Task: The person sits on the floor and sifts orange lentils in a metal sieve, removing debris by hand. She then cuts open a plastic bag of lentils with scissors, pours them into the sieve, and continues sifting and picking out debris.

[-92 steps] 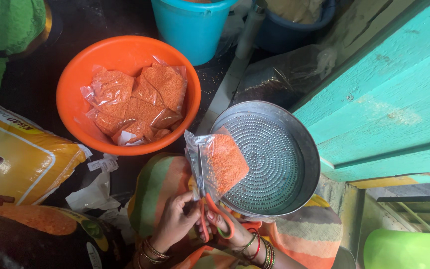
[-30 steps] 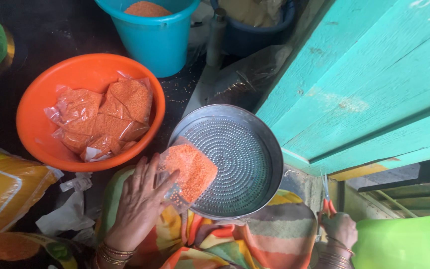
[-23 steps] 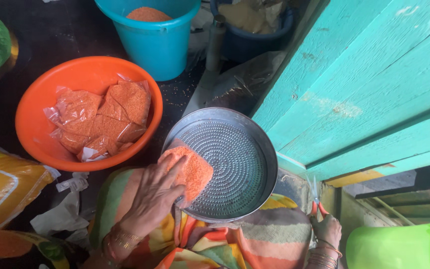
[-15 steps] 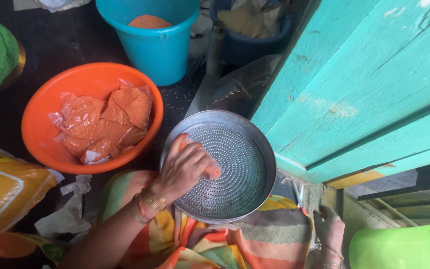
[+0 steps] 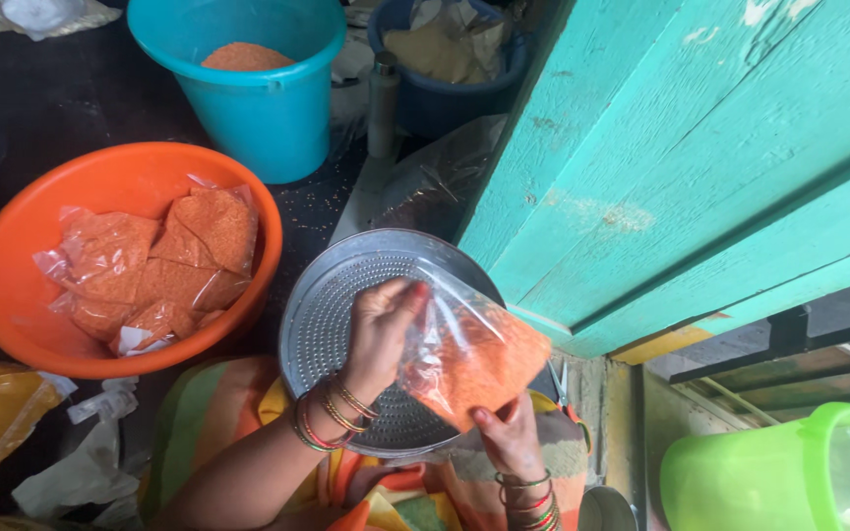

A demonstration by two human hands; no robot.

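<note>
1. Round orange plastic basin (image 5: pixel 12 285) holds sealed packets.
2. Left hand (image 5: pixel 383 329) pinches the clear plastic packet of orange powder (image 5: pixel 474 359) at its upper edge, above the perforated round metal sieve (image 5: pixel 336 315).
3. Right hand (image 5: pixel 509 442), fingers closed, grips its lower corner; the packet slants between them.

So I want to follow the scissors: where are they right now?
In the head view, the scissors lie right of the metal sieve, just beyond the clear bag of orange grains that both hands hold, at the foot of the turquoise door.

Both bare forearms carry stacked red, green and gold bangles at the wrists, above a striped multicoloured garment.
</note>
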